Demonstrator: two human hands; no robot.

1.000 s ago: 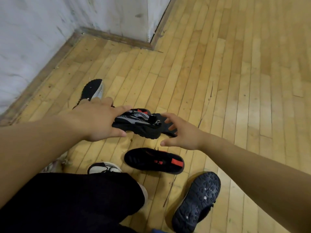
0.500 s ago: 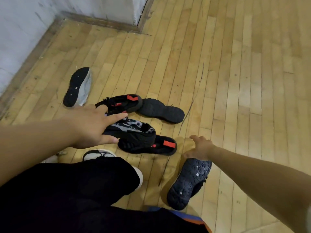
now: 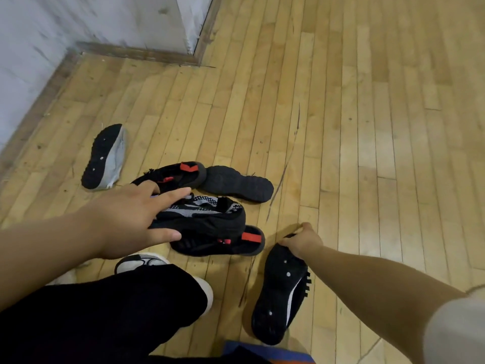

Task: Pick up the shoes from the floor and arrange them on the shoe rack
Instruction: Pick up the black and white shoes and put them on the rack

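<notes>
Black-and-grey shoe [image 3: 207,216]: held above a red-tabbed sandal [image 3: 217,245], clamped between the thumb and fingers of the left hand [image 3: 131,219]. Overturned black shoe [image 3: 278,295]: sole up on the floor [image 3: 367,153], with the right hand [image 3: 301,243] curled round its far end. Step judged: pickup, second shoe. A grey shoe [image 3: 105,158] lies well apart. Shoe rack not in view, so the next move calls for lifting, then turning to locate it.

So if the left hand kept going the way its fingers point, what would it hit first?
Probably the black shoe lying sole-up, just beyond the sneaker the left hand holds; its height above the floor is unclear.
</notes>
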